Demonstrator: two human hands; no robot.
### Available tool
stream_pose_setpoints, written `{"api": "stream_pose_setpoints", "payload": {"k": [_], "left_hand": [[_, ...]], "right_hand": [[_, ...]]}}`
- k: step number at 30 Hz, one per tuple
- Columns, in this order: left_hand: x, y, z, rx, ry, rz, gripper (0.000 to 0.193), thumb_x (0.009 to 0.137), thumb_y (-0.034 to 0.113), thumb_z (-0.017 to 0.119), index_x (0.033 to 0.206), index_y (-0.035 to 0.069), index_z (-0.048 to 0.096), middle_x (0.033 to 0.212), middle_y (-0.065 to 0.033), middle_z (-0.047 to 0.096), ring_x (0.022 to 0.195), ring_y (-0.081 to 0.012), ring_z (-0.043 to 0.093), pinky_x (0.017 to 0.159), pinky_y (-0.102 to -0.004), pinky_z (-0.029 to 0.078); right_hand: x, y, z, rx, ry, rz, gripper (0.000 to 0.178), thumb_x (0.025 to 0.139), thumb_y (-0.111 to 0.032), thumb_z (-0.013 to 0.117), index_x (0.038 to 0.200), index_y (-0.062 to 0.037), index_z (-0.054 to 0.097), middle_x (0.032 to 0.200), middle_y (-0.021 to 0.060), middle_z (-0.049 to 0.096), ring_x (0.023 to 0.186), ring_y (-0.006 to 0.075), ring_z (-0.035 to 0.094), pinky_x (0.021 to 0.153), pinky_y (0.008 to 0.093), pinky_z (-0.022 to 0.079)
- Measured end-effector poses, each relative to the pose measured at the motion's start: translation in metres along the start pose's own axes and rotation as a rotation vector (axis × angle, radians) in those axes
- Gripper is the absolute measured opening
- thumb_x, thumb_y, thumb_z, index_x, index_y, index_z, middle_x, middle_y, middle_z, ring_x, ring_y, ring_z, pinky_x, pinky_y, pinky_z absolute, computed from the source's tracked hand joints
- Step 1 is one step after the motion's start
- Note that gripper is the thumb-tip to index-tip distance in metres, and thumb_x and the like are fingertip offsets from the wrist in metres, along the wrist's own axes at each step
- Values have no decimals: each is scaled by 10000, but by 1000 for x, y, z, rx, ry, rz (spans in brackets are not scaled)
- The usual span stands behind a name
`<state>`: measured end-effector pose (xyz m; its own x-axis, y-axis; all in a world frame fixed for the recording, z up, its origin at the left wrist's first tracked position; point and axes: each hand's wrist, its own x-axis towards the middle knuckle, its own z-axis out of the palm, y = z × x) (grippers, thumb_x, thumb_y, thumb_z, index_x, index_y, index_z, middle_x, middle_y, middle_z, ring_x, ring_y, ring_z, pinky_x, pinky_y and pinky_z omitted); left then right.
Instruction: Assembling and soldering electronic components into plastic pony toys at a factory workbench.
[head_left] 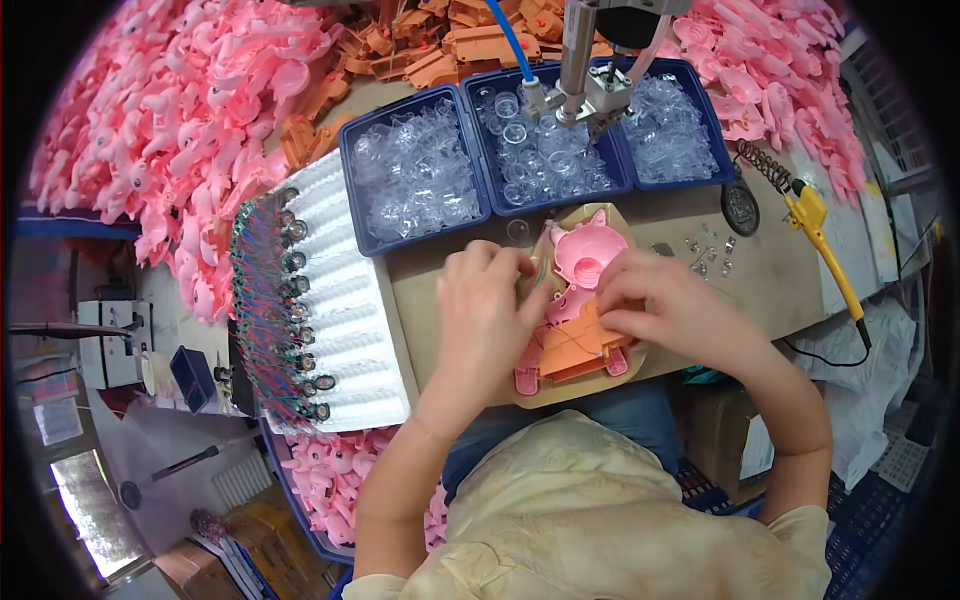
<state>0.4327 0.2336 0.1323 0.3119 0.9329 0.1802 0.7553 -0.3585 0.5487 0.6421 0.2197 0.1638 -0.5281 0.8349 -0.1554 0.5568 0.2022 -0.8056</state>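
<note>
Showing both hands at work on a partly assembled toy near the front edge of the surface (700,300). The left hand (485,320) lies flat-fingered over the left side of the pink moulded plastic animal shell (588,255), fingertips pressed down on it rather than pinching. The right hand (665,310) bears on the orange plastic inner block (580,350), which sits within the shell's near half; whether its grip pinches a small part cannot be told. Shell and block rest in a tan oval holding jig (560,390).

As judged, the block is seated but no second shell half closes the toy, so assembly is midway.

To the left lies a white ribbed foam tray (350,300) edged with small round wired components (300,330). To the right, a yellow-handled soldering iron (825,250) lies on the surface. Farther off stand three blue plastic bins (345,190) of clear moulded pieces (415,170), under a grey overhead press tool (585,70). Farthest, heaps of pink shells (170,120) and orange blocks (440,50) remain unassembled.
</note>
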Motion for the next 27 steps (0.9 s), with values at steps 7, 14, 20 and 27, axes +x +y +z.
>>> {"api": "stream_pose_setpoints", "payload": {"k": [7,14,20,27], "left_hand": [[-16,-12,4,-1090,-74,-419,76,846,53,595,865,12,534,870,-61,594,812,-122,579,719,-232,449],[-21,-8,3,-552,-44,-286,88,836,80,621,858,10,572,811,-39,622,794,-102,581,720,-241,443],[-21,-3,4,-154,166,33,118,769,145,663,829,62,603,716,-57,602,689,-230,566,721,-343,398],[-7,0,5,-504,21,-269,129,775,156,644,834,49,603,734,-61,630,682,-230,597,749,-352,398]], "right_hand": [[-17,-3,18,-69,185,-35,169,713,-96,691,776,-23,552,851,76,533,820,222,537,675,323,439],[-46,-26,47,-3,39,-119,165,715,-92,709,799,-38,576,815,65,561,726,207,564,637,310,449],[20,-28,26,303,489,110,189,778,-95,649,935,-8,591,816,105,596,701,236,593,624,324,469],[50,-5,28,-297,575,-463,144,746,-42,661,885,-16,633,824,86,601,700,198,593,578,300,454]]}}
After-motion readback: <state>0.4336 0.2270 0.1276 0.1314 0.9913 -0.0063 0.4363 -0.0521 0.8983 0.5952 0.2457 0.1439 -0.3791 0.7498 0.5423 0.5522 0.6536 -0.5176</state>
